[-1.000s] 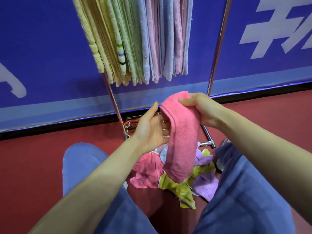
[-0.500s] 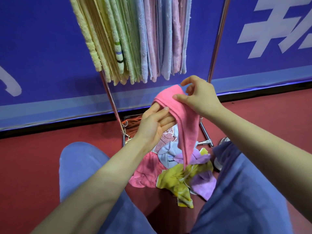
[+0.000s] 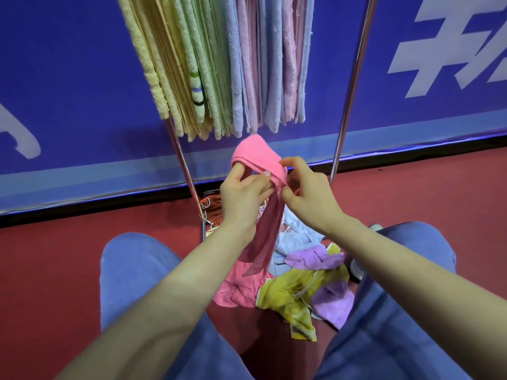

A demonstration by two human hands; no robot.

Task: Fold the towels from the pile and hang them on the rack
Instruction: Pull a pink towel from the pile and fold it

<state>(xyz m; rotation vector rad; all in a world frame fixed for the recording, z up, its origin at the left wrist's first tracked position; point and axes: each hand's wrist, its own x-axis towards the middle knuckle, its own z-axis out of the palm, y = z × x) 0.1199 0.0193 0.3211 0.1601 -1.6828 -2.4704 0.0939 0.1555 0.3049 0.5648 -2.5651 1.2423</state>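
A pink towel (image 3: pixel 256 157) is held up in front of me, folded over at the top, its lower end hanging down in a narrow strip. My left hand (image 3: pixel 244 196) grips its left side with the fingers tucked under the fold. My right hand (image 3: pixel 307 193) pinches its right edge between thumb and fingers. Just above hangs the rack (image 3: pixel 354 78) with several folded yellow, green, blue and pink towels (image 3: pixel 219 64). The pile (image 3: pixel 299 286) of pink, yellow, purple and pale blue towels lies on the floor between my knees.
The rack's two metal legs (image 3: pixel 182 160) slope down to the red floor (image 3: pixel 55 256). A blue banner wall (image 3: pixel 68 78) stands right behind the rack. My knees in blue trousers (image 3: pixel 131 270) flank the pile.
Both hands have raised the pink towel toward the hanging towels and drawn closer together. The towel has gone from a broad hanging sheet to a narrower, bunched fold.
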